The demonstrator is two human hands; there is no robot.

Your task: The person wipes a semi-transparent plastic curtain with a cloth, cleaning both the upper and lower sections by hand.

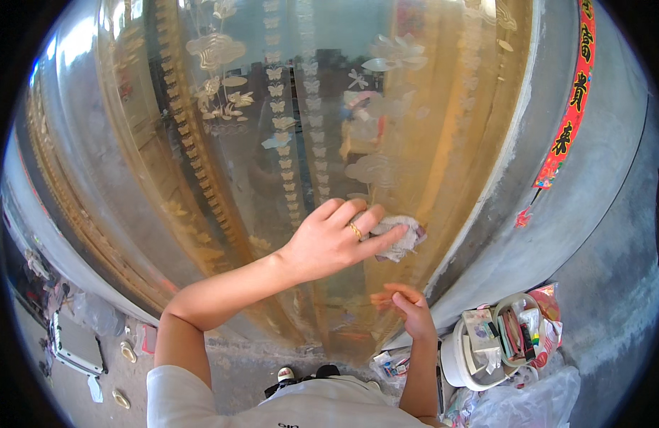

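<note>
A bunched greyish cloth [398, 238] lies under the fingers of my left hand [340, 235], which presses it against a glass door pane [329, 160] with etched butterflies and flowers. A gold ring sits on one of that hand's fingers. Lower and to the right, my right hand [410, 307] is raised near the glass with its fingers partly bent and apart, and no object shows in it. The glass reflects part of the surroundings.
A red paper banner with writing [570, 101] hangs on the grey wall at right. Below it stand a white bucket [455, 353] of small items and a clear plastic bag [533, 401]. On the left floor are a silver case [75, 342] and loose shoes [128, 351].
</note>
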